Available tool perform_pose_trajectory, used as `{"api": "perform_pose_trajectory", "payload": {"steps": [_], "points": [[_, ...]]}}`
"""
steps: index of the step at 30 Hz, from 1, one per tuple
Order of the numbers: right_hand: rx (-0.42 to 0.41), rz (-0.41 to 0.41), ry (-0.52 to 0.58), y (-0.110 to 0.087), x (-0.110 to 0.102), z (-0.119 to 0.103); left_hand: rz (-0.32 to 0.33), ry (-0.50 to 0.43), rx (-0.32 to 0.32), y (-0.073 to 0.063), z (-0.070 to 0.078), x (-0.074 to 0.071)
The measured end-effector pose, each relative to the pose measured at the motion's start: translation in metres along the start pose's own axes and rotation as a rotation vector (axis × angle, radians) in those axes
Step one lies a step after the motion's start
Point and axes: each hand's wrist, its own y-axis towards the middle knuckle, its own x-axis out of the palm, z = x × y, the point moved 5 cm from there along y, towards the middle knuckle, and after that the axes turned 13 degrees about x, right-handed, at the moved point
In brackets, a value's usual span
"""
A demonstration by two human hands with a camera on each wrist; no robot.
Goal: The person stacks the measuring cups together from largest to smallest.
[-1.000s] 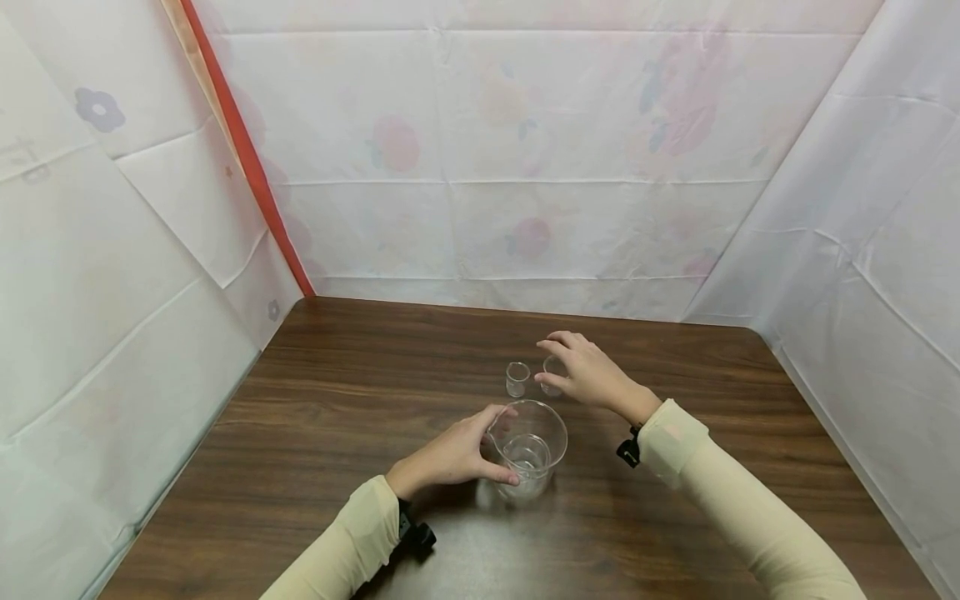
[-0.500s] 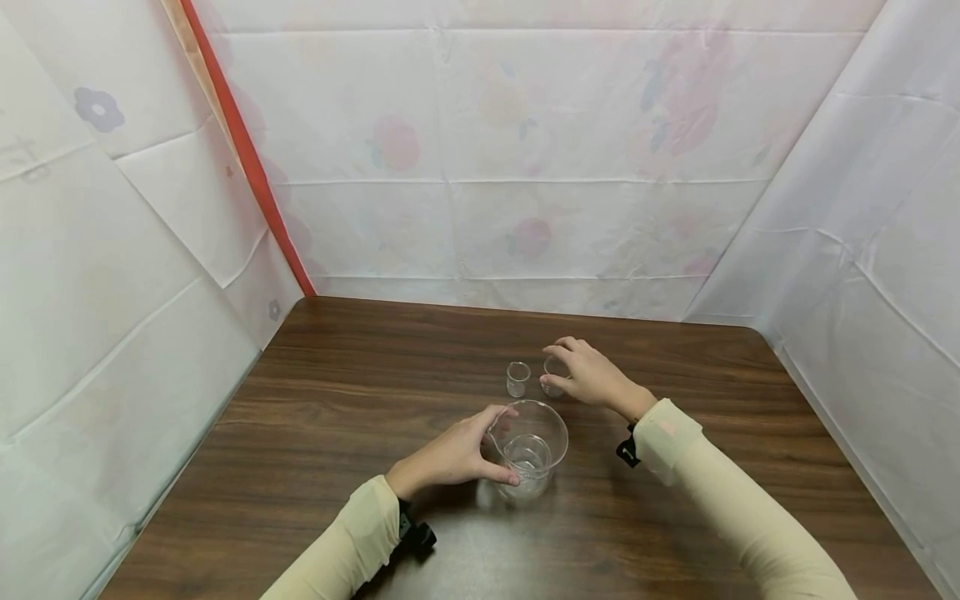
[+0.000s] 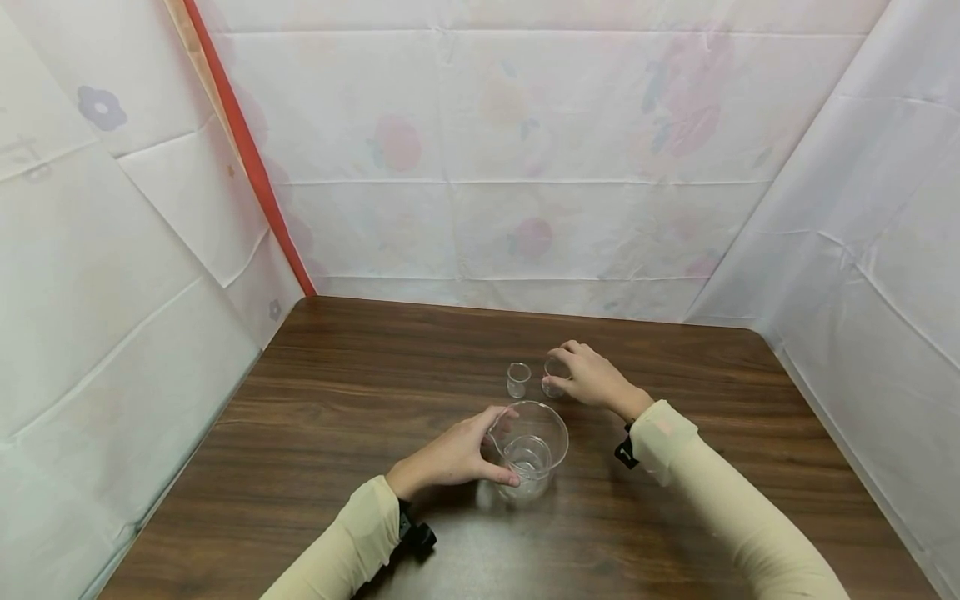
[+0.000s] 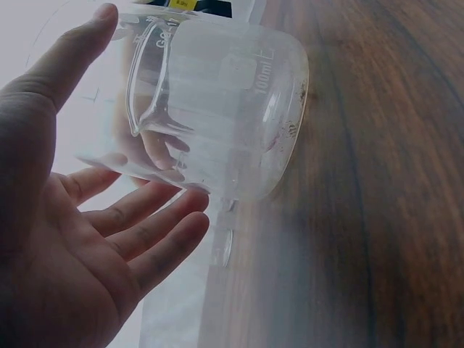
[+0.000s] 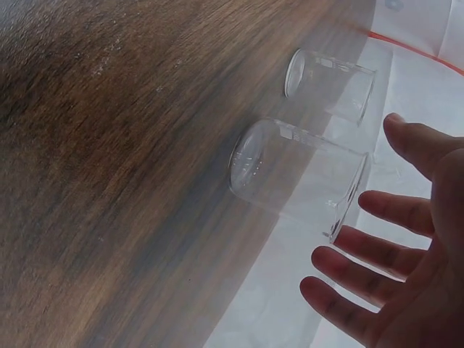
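Note:
My left hand (image 3: pixel 453 450) holds a large clear glass beaker (image 3: pixel 553 429) by its side, with thumb and fingers spread around it. A smaller beaker (image 3: pixel 527 454) is nested inside. In the left wrist view, a "100ml" marking shows on the glass beaker (image 4: pixel 283 94). My right hand (image 3: pixel 596 377) is around the top of a small beaker (image 3: pixel 552 387), thumb on one side and fingers on the other. In the right wrist view, the fingertips (image 5: pixel 330 261) lie close to that beaker's rim and the thumb stands apart from it. Contact is unclear.
Just left of the right hand's beaker stands an even smaller beaker (image 3: pixel 517 380). All stand on a dark wood-grain table (image 3: pixel 337 400). White printed cloth (image 3: pixel 465 225) hangs behind and at both sides, with a red strip (image 3: pixel 251 158) at the left corner.
My right hand has lowered slightly and shifted a little right, its thumb and fingers coming nearer the small beaker's rim. The left hand and large beaker have stayed still.

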Motion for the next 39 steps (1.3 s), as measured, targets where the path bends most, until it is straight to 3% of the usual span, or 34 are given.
{"api": "perform_pose_trajectory", "payload": {"steps": [39], "points": [[0.068,-0.015,0.002,0.0067,0.0029,-0.0014,-0.016,-0.004,0.005,-0.0017,0.0011,-0.0013]]}}
